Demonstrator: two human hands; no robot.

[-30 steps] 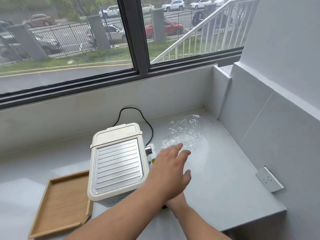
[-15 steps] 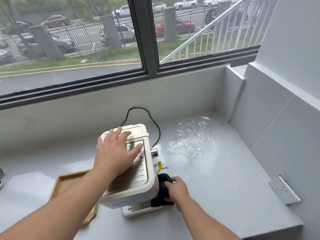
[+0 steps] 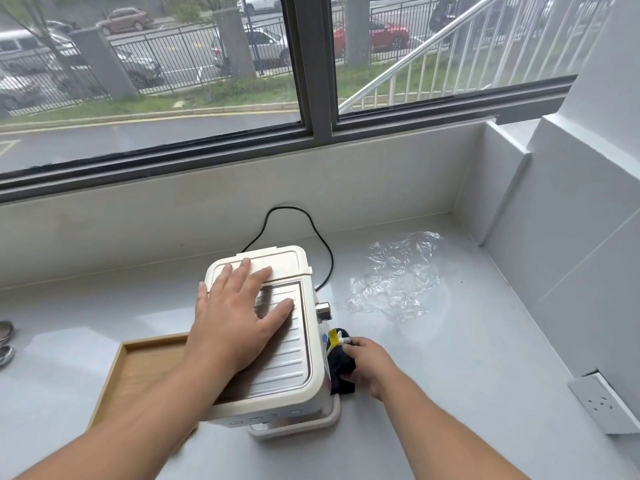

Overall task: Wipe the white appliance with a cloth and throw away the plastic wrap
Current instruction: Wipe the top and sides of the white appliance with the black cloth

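Note:
The white appliance (image 3: 294,368) with a ribbed metal top stands on the grey counter (image 3: 467,393). My left hand (image 3: 239,317) lies flat on its top, fingers spread, holding nothing. My right hand (image 3: 367,368) presses a black cloth (image 3: 341,367) against the appliance's right side, below a chrome knob (image 3: 323,310). A crumpled sheet of clear plastic wrap (image 3: 398,278) lies on the counter to the right of the appliance, apart from both hands.
A wooden tray (image 3: 138,372) sits against the appliance's left side. A black power cord (image 3: 294,216) loops behind it to the wall. A wall socket (image 3: 604,403) is at the right. The window ledge and wall close off the back and right.
My left hand moved from near the plastic wrap onto the appliance's top. My right hand came into view holding the black cloth against the appliance's right side. The camera moved closer.

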